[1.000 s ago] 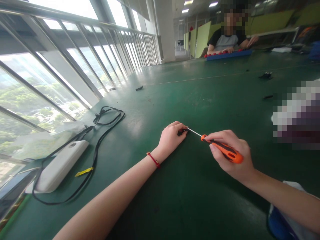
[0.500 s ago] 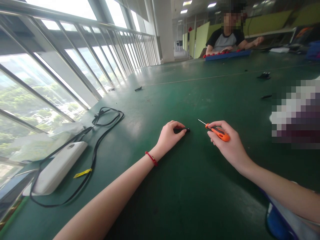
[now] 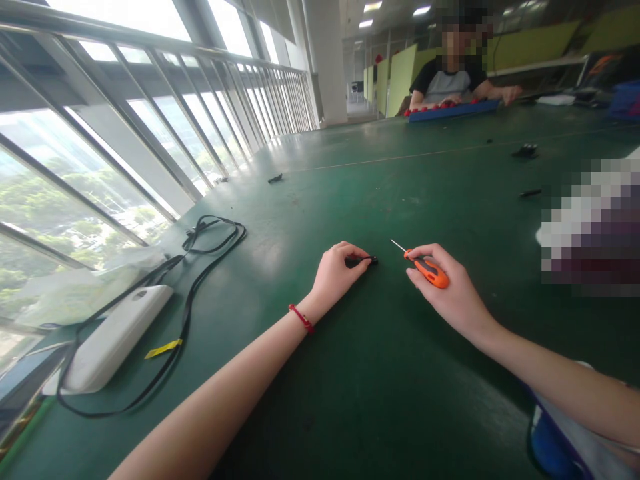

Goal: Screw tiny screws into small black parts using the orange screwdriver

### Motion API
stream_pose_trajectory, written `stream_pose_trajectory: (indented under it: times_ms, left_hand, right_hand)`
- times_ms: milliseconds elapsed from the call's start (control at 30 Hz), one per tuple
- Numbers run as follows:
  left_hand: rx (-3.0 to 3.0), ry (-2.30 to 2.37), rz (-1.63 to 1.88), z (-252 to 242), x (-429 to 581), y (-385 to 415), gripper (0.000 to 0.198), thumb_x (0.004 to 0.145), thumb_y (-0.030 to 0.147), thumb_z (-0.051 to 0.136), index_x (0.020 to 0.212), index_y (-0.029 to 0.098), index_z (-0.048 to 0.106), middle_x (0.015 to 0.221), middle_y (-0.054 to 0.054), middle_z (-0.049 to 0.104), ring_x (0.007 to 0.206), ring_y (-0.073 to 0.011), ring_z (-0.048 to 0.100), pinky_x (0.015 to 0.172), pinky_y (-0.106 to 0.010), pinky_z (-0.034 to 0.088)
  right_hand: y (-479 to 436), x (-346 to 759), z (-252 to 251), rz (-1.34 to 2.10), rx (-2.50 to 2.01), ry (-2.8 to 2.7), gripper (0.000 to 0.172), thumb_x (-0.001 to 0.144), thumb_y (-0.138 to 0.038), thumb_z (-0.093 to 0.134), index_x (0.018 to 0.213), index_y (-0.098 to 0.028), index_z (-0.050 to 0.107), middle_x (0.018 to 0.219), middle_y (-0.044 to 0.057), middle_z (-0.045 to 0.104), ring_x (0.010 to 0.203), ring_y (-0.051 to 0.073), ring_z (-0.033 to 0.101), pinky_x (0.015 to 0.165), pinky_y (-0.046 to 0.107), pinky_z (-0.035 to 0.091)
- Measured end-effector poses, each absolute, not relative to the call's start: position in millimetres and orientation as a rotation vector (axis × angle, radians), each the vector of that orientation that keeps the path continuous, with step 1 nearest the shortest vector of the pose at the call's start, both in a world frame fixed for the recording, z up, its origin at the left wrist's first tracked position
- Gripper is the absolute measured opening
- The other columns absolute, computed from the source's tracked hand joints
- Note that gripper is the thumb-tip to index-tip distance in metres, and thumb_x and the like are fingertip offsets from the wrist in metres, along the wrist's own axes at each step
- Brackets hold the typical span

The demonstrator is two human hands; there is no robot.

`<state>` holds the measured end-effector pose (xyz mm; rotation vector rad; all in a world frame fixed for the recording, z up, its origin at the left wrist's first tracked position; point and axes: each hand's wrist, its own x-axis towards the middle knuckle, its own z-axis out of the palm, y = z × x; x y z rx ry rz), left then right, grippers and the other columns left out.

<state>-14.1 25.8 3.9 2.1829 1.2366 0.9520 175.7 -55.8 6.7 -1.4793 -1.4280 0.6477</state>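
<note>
My left hand [image 3: 340,270] rests on the green table [image 3: 320,213], its thumb and fingers closed on a small black part [image 3: 373,260] that is mostly hidden. A red cord bracelet [image 3: 301,319] circles that wrist. To the right, my right hand [image 3: 453,287] holds an orange and black screwdriver [image 3: 432,273] by its handle. The thin metal shaft points up and left, its tip above and right of the black part and apart from it.
A white power strip [image 3: 117,340] and looped black cable [image 3: 193,293] lie at left beside the railing [image 3: 195,60]. Small black pieces [image 3: 525,151] lie farther back. Across the table a person [image 3: 450,80] sits behind a blue tray [image 3: 453,111] with red items.
My right hand and the screwdriver have shifted slightly left, and its handle has turned a little. My left hand stays nearly where it was. The other person's raised hand has come down.
</note>
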Motion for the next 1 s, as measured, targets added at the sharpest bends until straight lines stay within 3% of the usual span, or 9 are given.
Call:
stream_pose_trajectory:
  times_ms: [233, 400, 733, 1000]
  left_hand:
    - [2.230, 1.241, 1.096, 6, -16, 21, 0.005, 0.080, 0.021, 0.064, 0.081, 0.019, 0.069, 0.091, -0.003, 0.070, 0.087, -0.0172, 0.064, 0.082, -0.031, 0.050]
    - [2.392, 1.155, 0.998, 7, -17, 13, 0.004, 0.080, 0.022, 0.065, 0.079, 0.021, 0.069, 0.099, -0.002, 0.071, 0.095, -0.0193, 0.063, 0.089, -0.035, 0.050]
    - [2.463, 1.261, 0.833, 5, -16, 13, 0.007, 0.080, 0.023, 0.064, 0.081, 0.022, 0.071, 0.105, 0.000, 0.072, 0.098, -0.0202, 0.063, 0.089, -0.036, 0.050]
    - [2.304, 1.201, 0.965, 8, -18, 14, 0.006, 0.078, 0.022, 0.066, 0.079, 0.022, 0.071, 0.100, -0.002, 0.072, 0.095, -0.0197, 0.065, 0.091, -0.035, 0.050]
  right_hand:
    - [-56, 179, 7, 0.665, -1.494, -1.482, 0.019, 0.080, -0.029, 0.060, 0.099, -0.024, 0.057, 0.100, 0.003, 0.063, 0.084, 0.019, 0.061, 0.074, 0.032, 0.045]
    - [-54, 182, 6, 0.660, -1.501, -1.548, 0.020, 0.080, -0.030, 0.059, 0.099, -0.024, 0.055, 0.098, 0.003, 0.064, 0.076, 0.018, 0.059, 0.072, 0.032, 0.045]
    - [-54, 182, 4, 0.617, -1.505, -1.623, 0.022, 0.080, -0.029, 0.058, 0.101, -0.024, 0.054, 0.106, 0.005, 0.065, 0.095, 0.023, 0.063, 0.077, 0.032, 0.048]
    - [-54, 183, 3, 0.581, -1.533, -1.684, 0.023, 0.080, -0.030, 0.058, 0.102, -0.025, 0.053, 0.106, 0.005, 0.067, 0.093, 0.024, 0.065, 0.080, 0.036, 0.049]
